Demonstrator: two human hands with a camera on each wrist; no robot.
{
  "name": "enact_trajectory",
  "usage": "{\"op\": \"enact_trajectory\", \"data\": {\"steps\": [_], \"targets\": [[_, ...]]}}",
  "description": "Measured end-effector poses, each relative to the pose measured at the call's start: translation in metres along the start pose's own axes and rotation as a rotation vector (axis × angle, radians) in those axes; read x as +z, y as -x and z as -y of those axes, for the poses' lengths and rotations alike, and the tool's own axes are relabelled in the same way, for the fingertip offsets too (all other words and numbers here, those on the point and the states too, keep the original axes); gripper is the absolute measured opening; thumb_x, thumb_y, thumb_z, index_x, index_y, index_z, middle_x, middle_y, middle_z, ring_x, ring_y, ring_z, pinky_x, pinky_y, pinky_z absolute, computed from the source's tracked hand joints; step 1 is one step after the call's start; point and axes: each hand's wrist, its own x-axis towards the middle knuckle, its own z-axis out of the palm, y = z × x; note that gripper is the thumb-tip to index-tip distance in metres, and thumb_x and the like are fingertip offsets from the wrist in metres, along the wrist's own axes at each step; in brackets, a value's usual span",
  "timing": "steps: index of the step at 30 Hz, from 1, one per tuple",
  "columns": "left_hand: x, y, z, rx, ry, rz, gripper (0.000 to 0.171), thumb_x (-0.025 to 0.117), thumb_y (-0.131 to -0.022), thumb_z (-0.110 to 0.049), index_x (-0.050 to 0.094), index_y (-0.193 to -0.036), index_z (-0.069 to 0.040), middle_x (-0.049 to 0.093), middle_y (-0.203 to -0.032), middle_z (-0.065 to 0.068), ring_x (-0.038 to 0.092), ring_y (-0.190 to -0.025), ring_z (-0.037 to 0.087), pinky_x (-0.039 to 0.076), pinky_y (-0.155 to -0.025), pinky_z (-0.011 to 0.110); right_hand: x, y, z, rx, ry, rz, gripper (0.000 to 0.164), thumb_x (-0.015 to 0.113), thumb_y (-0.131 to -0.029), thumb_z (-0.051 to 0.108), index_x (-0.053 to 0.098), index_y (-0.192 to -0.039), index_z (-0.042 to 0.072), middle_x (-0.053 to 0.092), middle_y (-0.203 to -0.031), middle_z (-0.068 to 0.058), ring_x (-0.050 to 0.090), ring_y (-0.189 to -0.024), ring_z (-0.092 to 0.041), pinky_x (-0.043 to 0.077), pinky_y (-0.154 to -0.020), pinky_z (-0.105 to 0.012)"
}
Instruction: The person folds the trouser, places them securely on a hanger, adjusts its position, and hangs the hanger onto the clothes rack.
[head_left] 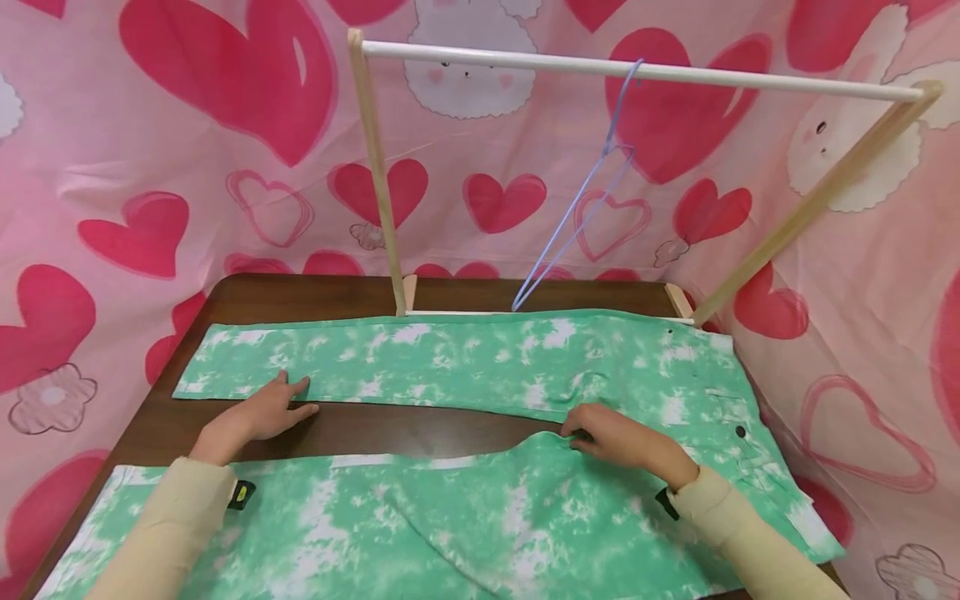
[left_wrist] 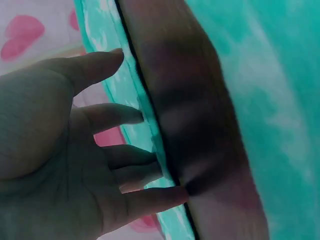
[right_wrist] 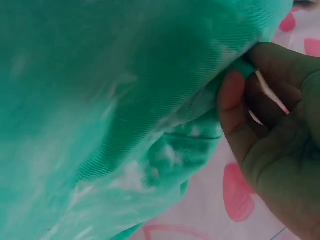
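Green-and-white tie-dye trousers [head_left: 480,358] lie across the brown table, the waistband with its dark button [head_left: 740,432] at the right and the two legs stretching left. My left hand [head_left: 264,414] is at the lower edge of the far leg, fingers straight and spread, fingertips touching the cloth. In the left wrist view the left hand [left_wrist: 95,145] shows its palm and holds nothing. My right hand [head_left: 626,440] pinches the trousers near the crotch, where the near leg [head_left: 420,517] bunches up. In the right wrist view the thumb and fingers of the right hand [right_wrist: 280,120] grip a fold.
Behind the trousers stands a wooden rack [head_left: 380,175] with a white rail [head_left: 525,60]. A blue wire hanger [head_left: 570,215] hangs from that rail, its lower end near the far leg. Pink heart-printed cloth [head_left: 288,200] surrounds the table [head_left: 420,425].
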Motion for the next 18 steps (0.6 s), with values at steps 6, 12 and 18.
{"op": "enact_trajectory", "data": {"steps": [6,12,18], "targets": [[0.003,-0.002,0.014,-0.075,0.003,-0.031,0.085,0.055,-0.104,-0.044,0.025,-0.150,0.020,0.004,-0.146,0.058,0.014,-0.137,0.070,0.031,-0.104,0.075,0.002,0.014,-0.005,-0.129,-0.016,-0.014,0.020,0.071,-0.092,0.002,0.076,-0.093,0.021,0.068,-0.091,0.008,0.056,-0.082,-0.003,0.048,-0.075,-0.026],[-0.001,0.000,0.025,-0.129,-0.037,-0.062,0.086,0.054,-0.104,-0.045,0.022,-0.150,0.020,0.004,-0.146,0.058,0.013,-0.137,0.070,0.028,-0.101,0.080,0.000,0.032,-0.008,-0.055,-0.234,-0.026,0.019,0.064,-0.101,0.010,0.073,-0.118,0.012,0.068,-0.118,-0.005,0.063,-0.109,-0.016,0.057,-0.089,-0.038],[-0.001,0.000,0.032,-0.136,-0.018,-0.084,0.086,0.052,-0.104,-0.048,0.022,-0.152,0.017,0.006,-0.147,0.056,0.015,-0.138,0.069,0.022,-0.097,0.086,-0.022,0.095,-0.038,0.354,0.017,-0.365,0.045,0.069,-0.097,0.015,0.056,-0.131,-0.012,0.059,-0.128,-0.031,0.055,-0.118,-0.051,0.050,-0.093,-0.063]]}}
